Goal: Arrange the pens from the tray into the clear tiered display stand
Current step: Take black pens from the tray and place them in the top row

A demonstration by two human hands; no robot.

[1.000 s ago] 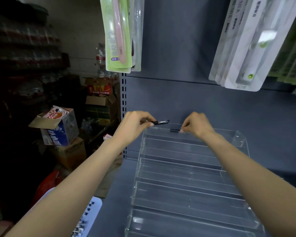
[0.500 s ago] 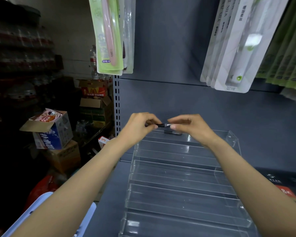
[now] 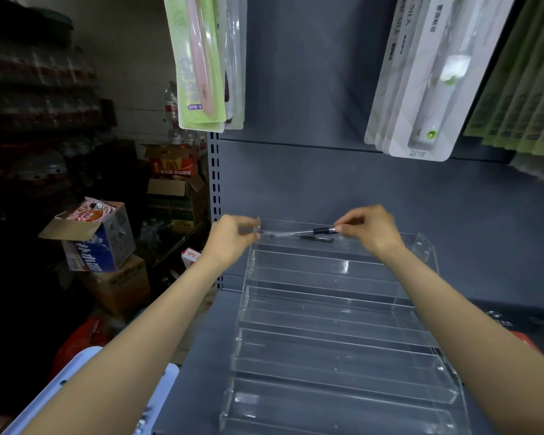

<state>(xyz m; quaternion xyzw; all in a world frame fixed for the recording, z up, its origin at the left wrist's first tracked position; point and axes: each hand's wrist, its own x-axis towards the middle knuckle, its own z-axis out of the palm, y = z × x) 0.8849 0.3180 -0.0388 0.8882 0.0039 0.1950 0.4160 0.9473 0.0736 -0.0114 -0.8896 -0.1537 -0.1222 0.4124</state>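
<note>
Grey shop shelf, clear tiered acrylic stand. Left hand and right hand pinching opposite ends of clear black-capped pen over far top tier. Best kept level, lowered evenly beside black pen lying there.

Two hands, two pens, one display stand.

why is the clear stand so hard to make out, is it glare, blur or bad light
Head view: the clear stand shows mostly as edge lines and small white glints against the grey shelf; the left side of the room is dark; the pen held between left hand and right hand is slightly motion-blurred; wide-angle lens bends the edges.
</note>
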